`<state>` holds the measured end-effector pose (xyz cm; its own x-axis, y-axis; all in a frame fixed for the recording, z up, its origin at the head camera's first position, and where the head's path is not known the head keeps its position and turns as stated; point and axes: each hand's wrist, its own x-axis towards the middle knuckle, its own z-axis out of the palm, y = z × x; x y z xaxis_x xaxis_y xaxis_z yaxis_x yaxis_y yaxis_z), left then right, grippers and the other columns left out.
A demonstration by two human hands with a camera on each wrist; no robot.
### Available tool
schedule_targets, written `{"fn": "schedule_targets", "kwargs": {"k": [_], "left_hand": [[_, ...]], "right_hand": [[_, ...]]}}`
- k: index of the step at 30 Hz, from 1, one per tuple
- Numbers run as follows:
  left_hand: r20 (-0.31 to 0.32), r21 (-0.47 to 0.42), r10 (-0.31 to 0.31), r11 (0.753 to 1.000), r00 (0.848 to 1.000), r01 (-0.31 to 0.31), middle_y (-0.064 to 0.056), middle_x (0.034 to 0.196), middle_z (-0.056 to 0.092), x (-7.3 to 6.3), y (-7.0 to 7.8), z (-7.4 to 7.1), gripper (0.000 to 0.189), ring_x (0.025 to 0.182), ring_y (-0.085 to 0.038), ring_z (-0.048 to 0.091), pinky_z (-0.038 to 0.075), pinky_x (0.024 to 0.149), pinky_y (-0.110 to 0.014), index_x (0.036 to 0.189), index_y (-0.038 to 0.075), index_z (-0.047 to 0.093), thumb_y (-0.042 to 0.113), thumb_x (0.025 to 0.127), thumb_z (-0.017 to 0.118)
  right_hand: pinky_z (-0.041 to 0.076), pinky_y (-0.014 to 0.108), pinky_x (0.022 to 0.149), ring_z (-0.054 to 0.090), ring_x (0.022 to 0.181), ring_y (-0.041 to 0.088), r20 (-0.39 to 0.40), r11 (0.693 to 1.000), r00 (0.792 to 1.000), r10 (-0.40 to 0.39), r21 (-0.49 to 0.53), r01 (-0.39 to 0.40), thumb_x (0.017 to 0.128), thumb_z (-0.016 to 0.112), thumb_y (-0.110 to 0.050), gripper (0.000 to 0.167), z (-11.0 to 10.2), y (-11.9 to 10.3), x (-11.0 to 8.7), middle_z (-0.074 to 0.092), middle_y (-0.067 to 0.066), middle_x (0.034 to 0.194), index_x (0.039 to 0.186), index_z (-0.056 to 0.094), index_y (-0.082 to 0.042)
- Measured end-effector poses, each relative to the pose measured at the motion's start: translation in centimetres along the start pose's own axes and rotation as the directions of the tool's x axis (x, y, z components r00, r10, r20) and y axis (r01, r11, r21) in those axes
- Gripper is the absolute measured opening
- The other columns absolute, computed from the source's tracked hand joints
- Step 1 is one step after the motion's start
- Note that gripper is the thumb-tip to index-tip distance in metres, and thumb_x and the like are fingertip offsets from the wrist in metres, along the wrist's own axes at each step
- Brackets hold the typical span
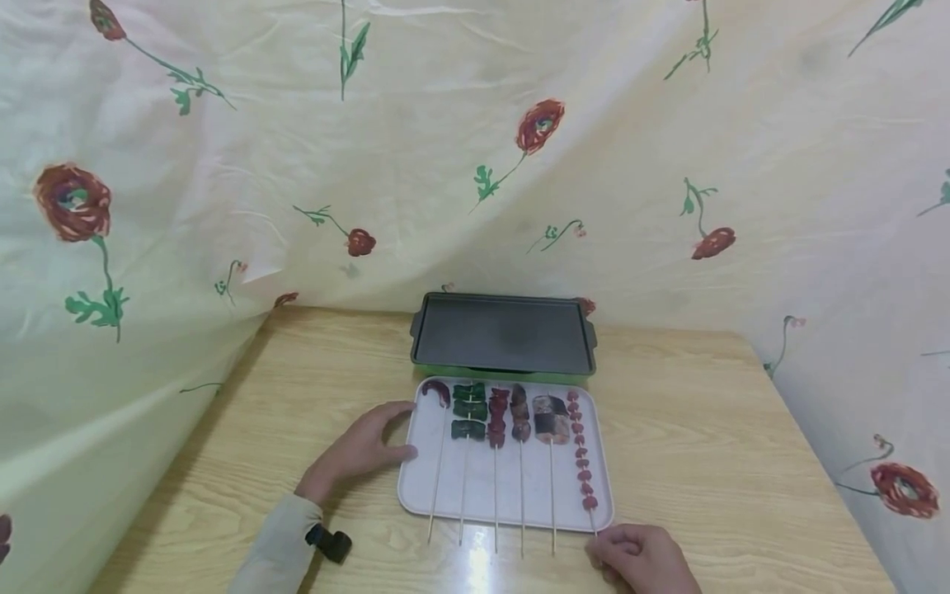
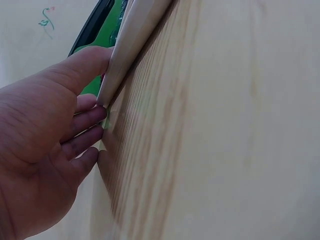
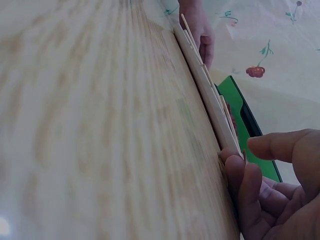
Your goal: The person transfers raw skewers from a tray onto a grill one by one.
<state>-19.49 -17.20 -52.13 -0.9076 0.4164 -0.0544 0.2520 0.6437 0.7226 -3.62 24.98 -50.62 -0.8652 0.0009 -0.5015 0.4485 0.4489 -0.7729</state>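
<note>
A white tray (image 1: 512, 487) holds several skewers side by side, their sticks reaching over its front edge. From left to right they bear a dark red curled piece (image 1: 438, 393), green folded pieces (image 1: 469, 409), red chunks (image 1: 497, 417), brown chunks (image 1: 521, 417), grey-and-pale slabs (image 1: 551, 419) and small red balls (image 1: 581, 452). My left hand (image 1: 364, 445) touches the tray's left edge, thumb and fingers spread along it. At the front right corner, the curled fingers of my right hand (image 1: 641, 557) hold the stick end of the red-ball skewer, largely hidden by the fingers.
Right behind the tray stands a black griddle plate (image 1: 505, 334) on a green base (image 3: 235, 100). Wood-grain table (image 1: 690, 437) extends on both sides. Flowered cloth (image 1: 445, 148) hangs behind and around it. A black strap device (image 1: 329, 542) sits on the left wrist.
</note>
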Motion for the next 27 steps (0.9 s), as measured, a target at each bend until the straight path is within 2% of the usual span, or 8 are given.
{"fn": "schedule_targets", "kwargs": {"k": [6,18,27], "left_hand": [[0.003,-0.008,0.002,1.000,1.000,-0.002,-0.010,0.155,0.049,0.05,-0.14,-0.01,0.074,0.146,-0.031,0.042,0.033,0.123,-0.050,0.150,0.013,0.051,0.036,0.087,0.082],[0.006,-0.003,-0.005,1.000,1.000,0.005,-0.010,0.154,0.050,0.07,0.08,-0.01,0.073,0.146,-0.031,0.043,0.033,0.123,-0.050,0.150,0.012,0.051,0.033,0.088,0.082],[0.001,-0.011,-0.010,1.000,1.000,0.010,-0.010,0.155,0.050,-0.01,0.17,-0.02,0.073,0.146,-0.031,0.042,0.033,0.123,-0.050,0.150,0.012,0.051,0.034,0.088,0.082]], "right_hand": [[0.055,0.022,0.056,0.064,0.067,0.014,0.029,0.998,0.999,-0.037,0.050,0.036,0.094,0.072,-0.021,0.024,-0.07,0.00,0.00,0.075,0.005,0.078,0.096,0.076,0.002],[0.057,0.021,0.057,0.066,0.073,0.017,0.104,0.986,0.991,-0.087,0.153,0.070,0.096,0.067,-0.015,0.021,-0.57,0.68,-0.03,0.075,0.007,0.083,0.101,0.070,0.006],[0.059,0.023,0.060,0.067,0.074,0.017,0.093,0.981,0.991,-0.092,0.180,0.074,0.097,0.067,-0.012,0.025,-0.48,0.60,-0.61,0.075,0.009,0.086,0.108,0.068,0.010]]}}
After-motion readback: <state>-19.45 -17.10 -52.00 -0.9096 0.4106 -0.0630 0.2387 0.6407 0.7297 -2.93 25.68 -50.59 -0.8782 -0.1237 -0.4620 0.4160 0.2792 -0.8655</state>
